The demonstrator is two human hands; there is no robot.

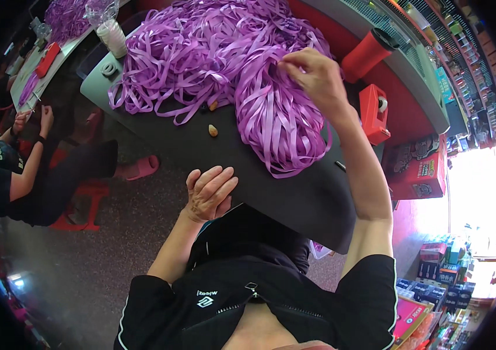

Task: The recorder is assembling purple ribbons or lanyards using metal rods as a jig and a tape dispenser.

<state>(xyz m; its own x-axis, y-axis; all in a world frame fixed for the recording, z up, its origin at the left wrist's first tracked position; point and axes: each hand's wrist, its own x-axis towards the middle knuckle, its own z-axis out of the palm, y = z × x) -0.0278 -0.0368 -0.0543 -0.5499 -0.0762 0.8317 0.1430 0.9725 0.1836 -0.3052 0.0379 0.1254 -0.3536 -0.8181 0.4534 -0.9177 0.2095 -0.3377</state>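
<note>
A large tangled heap of purple ribbon (183,52) covers the far part of the dark table (201,146). One thick looped bundle of it (283,128) spreads toward me. Above that bundle, my right hand (321,81) is closed in a pinch, its fingertips against the ribbons; whether a strand is between them cannot be made out. My left hand (210,191) rests at the near table edge, fingers loosely bent and slightly apart, with nothing visible in it. A small brownish, shell-like piece (213,130) lies on the table beyond it, left of the bundle.
At the right stand a red cylinder (370,53), a red tape dispenser (374,114) and a red box (417,169). A white roll (111,38) is at the far left. Another person (26,175) sits at a second table (55,73). Stocked shelves line the right.
</note>
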